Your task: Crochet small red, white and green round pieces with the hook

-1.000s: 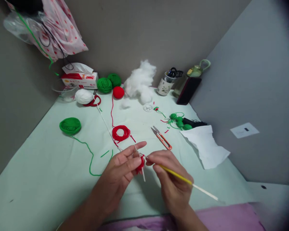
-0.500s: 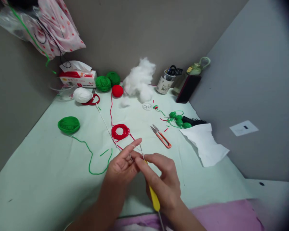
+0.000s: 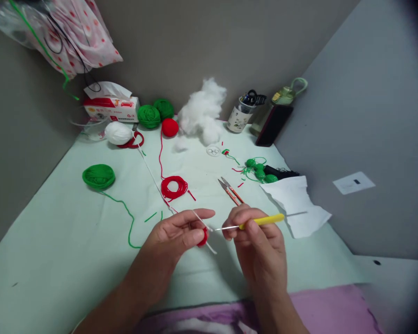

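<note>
My left hand pinches a small red crocheted piece between thumb and fingers, with white yarn running over the stretched index finger. A short white tail sticks out below the piece. My right hand is closed around the yellow handle of a crochet hook. The hook's thin metal tip points left, at or close to the white yarn by the red piece; whether it sits in a loop I cannot tell. Beyond my left hand lies a coil of red yarn. Thread snips rest just behind my right hand.
A white yarn ball, red-handled scissors, green yarn balls, a red yarn ball and white stuffing are around the table. To the right are green crocheted balls, white paper, a pen cup and a phone.
My right hand has moved right and turned, swinging the hook from pointing away to nearly level. My left hand has rolled, and the red piece now shows.
</note>
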The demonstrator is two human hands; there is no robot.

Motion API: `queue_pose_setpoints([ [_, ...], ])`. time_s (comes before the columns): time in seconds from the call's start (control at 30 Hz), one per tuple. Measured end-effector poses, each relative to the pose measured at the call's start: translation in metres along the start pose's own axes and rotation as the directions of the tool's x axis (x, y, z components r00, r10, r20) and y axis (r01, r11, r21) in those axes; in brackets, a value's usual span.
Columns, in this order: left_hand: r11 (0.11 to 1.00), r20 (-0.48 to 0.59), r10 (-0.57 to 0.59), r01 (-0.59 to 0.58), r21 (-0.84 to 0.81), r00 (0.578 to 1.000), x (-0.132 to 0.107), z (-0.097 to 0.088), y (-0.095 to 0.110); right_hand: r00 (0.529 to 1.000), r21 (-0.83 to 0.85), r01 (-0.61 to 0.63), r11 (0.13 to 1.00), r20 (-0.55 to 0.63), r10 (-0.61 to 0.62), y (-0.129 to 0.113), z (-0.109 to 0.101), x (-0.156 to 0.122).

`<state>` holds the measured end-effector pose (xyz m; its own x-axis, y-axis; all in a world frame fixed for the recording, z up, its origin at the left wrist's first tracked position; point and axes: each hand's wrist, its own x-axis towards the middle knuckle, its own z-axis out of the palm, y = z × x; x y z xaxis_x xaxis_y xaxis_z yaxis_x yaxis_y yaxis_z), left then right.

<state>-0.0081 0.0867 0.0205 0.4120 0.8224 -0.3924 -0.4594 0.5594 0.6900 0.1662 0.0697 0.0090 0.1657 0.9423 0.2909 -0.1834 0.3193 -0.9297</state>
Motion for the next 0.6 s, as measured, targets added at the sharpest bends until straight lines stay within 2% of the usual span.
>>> queue_pose_setpoints([
  [0.1, 0.998, 0.031, 0.051, -0.052, 0.046, 0.998, 0.002, 0.001, -0.005, 0.996, -0.124, 0.036, 0.992, 0.086, -0.025, 0.004, 0.003, -0.003],
  [0.17, 0.996, 0.015, 0.071, -0.072, 0.052, 0.997, 0.005, 0.002, -0.008, 0.995, -0.142, 0.028, 0.989, 0.103, -0.014, 0.007, 0.004, -0.003],
  [0.37, 0.991, -0.062, 0.087, -0.080, 0.107, 0.994, 0.007, 0.002, -0.006, 0.989, 0.111, -0.130, 0.985, 0.088, 0.120, 0.011, 0.004, 0.004],
  [0.47, 0.981, -0.093, 0.098, -0.081, 0.174, 0.991, 0.008, 0.002, -0.006, 0.975, 0.180, -0.220, 0.959, 0.069, 0.211, 0.010, 0.005, 0.007],
  [0.6, 0.979, -0.093, 0.089, -0.070, 0.192, 0.992, 0.007, 0.003, -0.007, 0.965, 0.231, -0.263, 0.937, 0.080, 0.252, 0.008, 0.005, 0.007],
])
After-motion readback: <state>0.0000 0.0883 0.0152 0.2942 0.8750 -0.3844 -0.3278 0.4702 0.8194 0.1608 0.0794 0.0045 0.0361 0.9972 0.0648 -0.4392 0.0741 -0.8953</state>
